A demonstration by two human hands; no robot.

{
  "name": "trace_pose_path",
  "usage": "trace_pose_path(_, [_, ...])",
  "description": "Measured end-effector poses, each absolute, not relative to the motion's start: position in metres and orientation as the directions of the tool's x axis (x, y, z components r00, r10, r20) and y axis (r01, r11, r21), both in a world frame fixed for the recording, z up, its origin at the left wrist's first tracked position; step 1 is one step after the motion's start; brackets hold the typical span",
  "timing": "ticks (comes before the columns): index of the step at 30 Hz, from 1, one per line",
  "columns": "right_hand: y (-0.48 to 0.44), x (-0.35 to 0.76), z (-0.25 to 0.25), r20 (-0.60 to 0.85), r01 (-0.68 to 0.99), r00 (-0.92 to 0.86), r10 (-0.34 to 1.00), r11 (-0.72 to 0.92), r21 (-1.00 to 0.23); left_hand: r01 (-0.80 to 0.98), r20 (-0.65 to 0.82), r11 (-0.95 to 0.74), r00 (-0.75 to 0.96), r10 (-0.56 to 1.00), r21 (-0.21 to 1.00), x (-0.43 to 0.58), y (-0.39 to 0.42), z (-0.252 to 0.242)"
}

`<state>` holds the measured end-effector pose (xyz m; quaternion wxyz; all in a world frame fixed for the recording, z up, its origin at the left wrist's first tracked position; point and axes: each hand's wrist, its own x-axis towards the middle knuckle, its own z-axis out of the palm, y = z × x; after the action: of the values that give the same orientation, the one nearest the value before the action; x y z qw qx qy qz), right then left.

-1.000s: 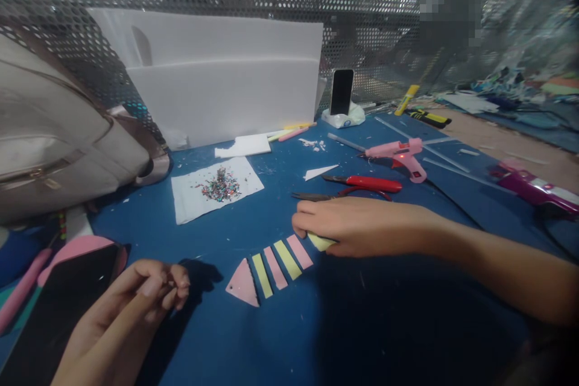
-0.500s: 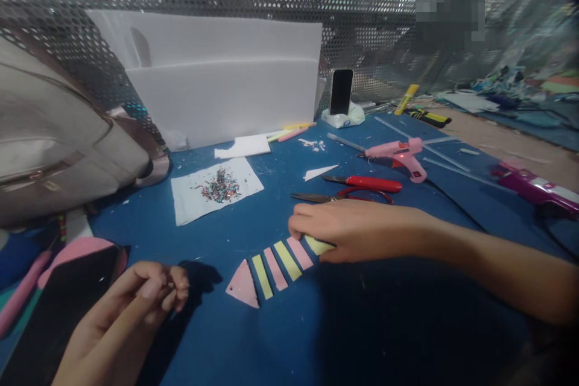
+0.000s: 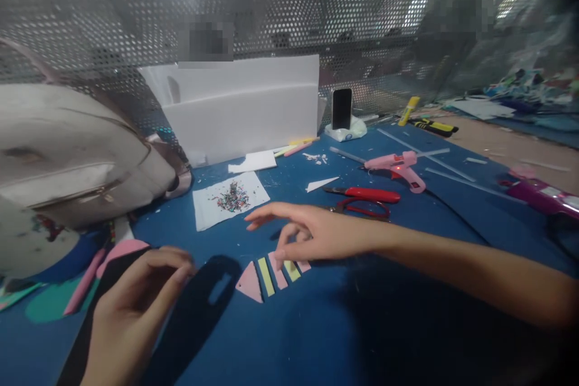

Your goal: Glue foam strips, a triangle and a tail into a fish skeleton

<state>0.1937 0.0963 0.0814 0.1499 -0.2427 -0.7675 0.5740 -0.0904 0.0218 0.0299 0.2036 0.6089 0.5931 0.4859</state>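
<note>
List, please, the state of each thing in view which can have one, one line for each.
Left hand: raised, curled, contents unclear.
Right hand: loosely open over the strips, contact unclear.
Strips: pink and yellow, laid in a row, with gaps.
Pink triangle: flat, at the row's left end.
Glue gun: on its side, red light showing.
Phone: upright, screen dark.
Paper: flat, bearing coloured bits.
Red-handled tool: lying flat.
</note>
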Motion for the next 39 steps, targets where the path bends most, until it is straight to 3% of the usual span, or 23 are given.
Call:
trace_pose_path(4, [0.101, 0.183, 0.077, -0.021, 0.071, -0.907, 0.42, 0.104, -0.992, 0.536, 0.439, -0.331, -0.084, 0.895, 0.777, -0.078, 0.029, 0.055])
trace_pose_path(11, [0.127, 0.204, 0.063, 0.108, 0.113, -0.664, 0.74, 0.242, -0.964, 0.54, 0.52, -0.41, -0.06, 0.852, 0.735, -0.066, 0.037, 0.07])
trace_pose_path(18, [0.117, 0.243, 0.05, 0.121, 0.206, -0.5, 0.857, 0.254, -0.945, 0.568, 0.491, -0.423, 0.038, 0.87, 0.706, -0.064, 0.039, 0.049])
trace_pose_path(28, [0.101, 0.261, 0.022, 0.122, 0.331, -0.509, 0.852, 0.324, -0.886, 0.622, 0.483, -0.512, 0.233, 0.844, 0.593, -0.064, 0.031, 0.027])
trace_pose_path(33, [0.101, 0.267, 0.014, 0.157, 0.39, -0.546, 0.823, 0.416, -0.822, 0.655, 0.493, -0.624, 0.41, 0.768, 0.427, -0.067, 0.027, 0.02])
trace_pose_path(39, [0.107, 0.276, 0.004, 0.296, 0.387, -0.688, 0.662, 0.681, -0.622, 0.667, 0.439, -0.656, 0.501, 0.746, 0.354, -0.071, 0.03, 0.01])
